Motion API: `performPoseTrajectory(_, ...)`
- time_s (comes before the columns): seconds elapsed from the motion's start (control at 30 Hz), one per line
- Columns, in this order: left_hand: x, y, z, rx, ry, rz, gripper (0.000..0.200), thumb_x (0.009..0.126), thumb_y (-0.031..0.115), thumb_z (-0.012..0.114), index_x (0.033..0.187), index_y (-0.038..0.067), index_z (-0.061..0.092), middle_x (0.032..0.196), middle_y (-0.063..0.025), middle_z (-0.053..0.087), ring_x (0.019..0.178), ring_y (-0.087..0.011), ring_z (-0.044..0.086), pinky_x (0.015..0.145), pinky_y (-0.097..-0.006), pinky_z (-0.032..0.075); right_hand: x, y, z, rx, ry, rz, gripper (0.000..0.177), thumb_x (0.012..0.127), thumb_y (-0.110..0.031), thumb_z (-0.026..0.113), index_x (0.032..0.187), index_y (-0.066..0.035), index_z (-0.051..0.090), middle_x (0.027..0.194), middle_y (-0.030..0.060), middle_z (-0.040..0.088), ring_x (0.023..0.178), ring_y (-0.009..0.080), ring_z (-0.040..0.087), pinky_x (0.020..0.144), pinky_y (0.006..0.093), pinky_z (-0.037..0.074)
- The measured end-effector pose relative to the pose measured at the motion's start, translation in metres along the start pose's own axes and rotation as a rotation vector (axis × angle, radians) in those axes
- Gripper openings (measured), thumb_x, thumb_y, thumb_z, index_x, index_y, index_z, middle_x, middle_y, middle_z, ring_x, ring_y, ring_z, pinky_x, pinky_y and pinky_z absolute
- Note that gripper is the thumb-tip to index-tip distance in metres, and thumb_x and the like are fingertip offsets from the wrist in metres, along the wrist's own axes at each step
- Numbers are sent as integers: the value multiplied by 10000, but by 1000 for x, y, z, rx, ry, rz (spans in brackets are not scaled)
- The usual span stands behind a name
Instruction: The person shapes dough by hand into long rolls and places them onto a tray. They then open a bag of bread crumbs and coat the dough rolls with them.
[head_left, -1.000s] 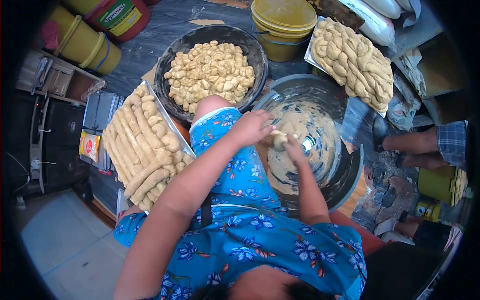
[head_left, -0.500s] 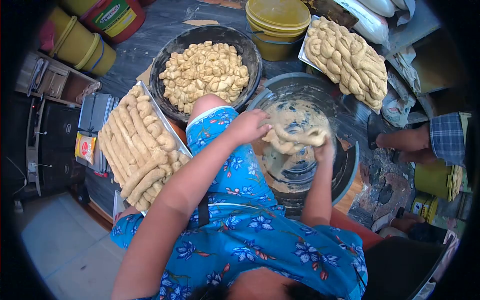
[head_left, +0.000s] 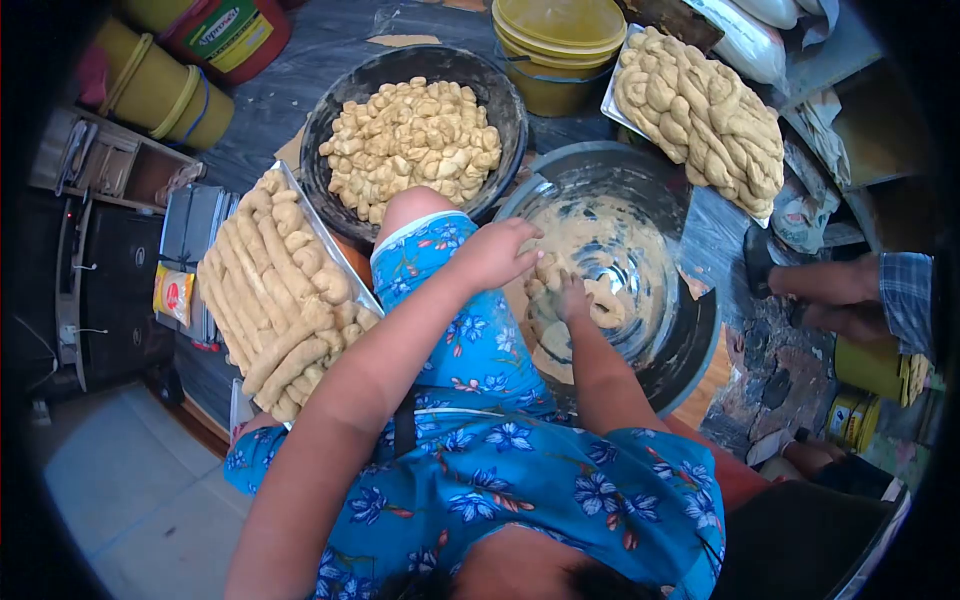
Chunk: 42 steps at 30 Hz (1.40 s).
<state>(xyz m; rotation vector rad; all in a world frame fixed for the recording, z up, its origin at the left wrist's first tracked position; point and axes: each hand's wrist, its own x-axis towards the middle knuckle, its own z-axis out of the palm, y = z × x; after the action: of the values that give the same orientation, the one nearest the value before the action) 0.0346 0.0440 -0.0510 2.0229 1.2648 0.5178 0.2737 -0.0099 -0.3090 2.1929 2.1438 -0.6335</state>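
Note:
A dark round basin point(head_left: 680, 350), its inside smeared with pale flour or dough, stands in front of me. In it lies a twisted dough strand point(head_left: 606, 304), looping out to the right of my right hand. My left hand point(head_left: 497, 252) is at the basin's left side, fingers curled down onto the strand's near-left end. My right hand point(head_left: 573, 298) reaches into the basin, its fingers closed around the strand's middle and slightly blurred. Part of the dough is hidden under both hands.
A black tub point(head_left: 318, 110) holds many small dough pieces point(head_left: 410, 145). Trays of dough ropes point(head_left: 265, 280) and braided dough point(head_left: 700, 115) flank me. Yellow buckets point(head_left: 555, 60) stand behind. Another person's legs point(head_left: 830, 285) are at the right.
My right hand has come down and left, lowering the lifted dough strand onto the basin floor. My left hand has stayed nearly in place.

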Motion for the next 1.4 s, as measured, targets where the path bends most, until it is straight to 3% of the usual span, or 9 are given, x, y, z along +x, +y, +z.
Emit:
performPoseTrajectory(0.13, -1, -4, 0, -1, 0, -8, 361, 870, 287, 594, 1119, 26, 610, 1081, -181, 602, 1013, -362, 576, 883, -429, 464, 40, 29, 4, 345, -73, 215, 482, 844, -324, 616, 1227, -41, 545, 1080, 212, 637, 1033, 359, 602, 885, 416, 468)
performPoseTrajectory(0.33, 0, -6, -2, -11, 0, 4, 358, 873, 289, 593, 1119, 29, 612, 1072, -179, 602, 1006, -357, 578, 878, -426, 466, 53, 86, -90, 1432, 520, 528, 385, 958, -292, 503, 1194, 12, 502, 1001, 155, 619, 870, 278, 616, 772, 382, 510)
performPoseTrajectory(0.67, 1, -1, -2, -6, -42, -8, 378, 880, 279, 595, 1169, 35, 598, 1136, -181, 601, 1046, -349, 579, 904, -413, 463, -14, 8, -369, 1719, 734, -364, 414, 992, -278, 458, 1301, -6, 409, 1144, 161, 569, 986, 288, 603, 887, 448, 499)
performPoseTrajectory(0.8, -1, 1, -7, -53, -14, -16, 493, 852, 317, 627, 1256, 54, 528, 1245, -183, 529, 1130, -354, 526, 956, -411, 434, -10, -10, -393, 1774, 501, -486, 447, 988, -281, 470, 1325, 5, 409, 1148, 169, 588, 1056, 293, 590, 957, 460, 464)
performPoseTrajectory(1.07, -6, 41, -13, -207, 39, 152, 857, 764, 419, 729, 1441, 85, 323, 1450, -209, 344, 1345, -375, 330, 1111, -422, 291, -33, -99, -340, 1783, 60, -367, 379, 987, -310, 455, 1225, -16, 472, 1025, 143, 608, 868, 262, 637, 764, 463, 557)
performPoseTrajectory(1.1, -4, 44, -4, -193, 97, 255, 749, 791, 402, 708, 1388, 69, 400, 1317, -237, 485, 1237, -367, 469, 1021, -422, 389, -35, -107, -330, 1794, 10, -344, 368, 983, -309, 465, 1214, -22, 474, 1030, 144, 605, 868, 261, 634, 755, 459, 561)
performPoseTrajectory(1.2, -3, 52, 2, -133, -322, -37, 602, 823, 361, 683, 1299, 50, 485, 1089, -238, 611, 1049, -356, 599, 873, -432, 463, -42, -114, -308, 1839, -79, -295, 305, 978, -280, 482, 1171, -43, 476, 1076, 155, 595, 859, 254, 623, 720, 446, 571)
performPoseTrajectory(1.23, -9, 42, 14, -150, -159, 44, 410, 870, 301, 639, 1161, 25, 552, 889, -209, 641, 836, -321, 644, 753, -414, 478, -42, -111, -307, 1852, -41, -294, 295, 980, -266, 476, 1175, -44, 475, 1079, 155, 596, 847, 252, 621, 717, 448, 570)
performPoseTrajectory(1.4, -15, 16, 20, -568, 90, -129, 237, 915, 201, 597, 1055, 11, 578, 869, -107, 646, 789, -192, 603, 758, -323, 478, -15, -40, -287, 1996, 167, -193, 335, 999, -292, 419, 1200, -30, 477, 1040, 144, 595, 829, 249, 605, 750, 446, 547)
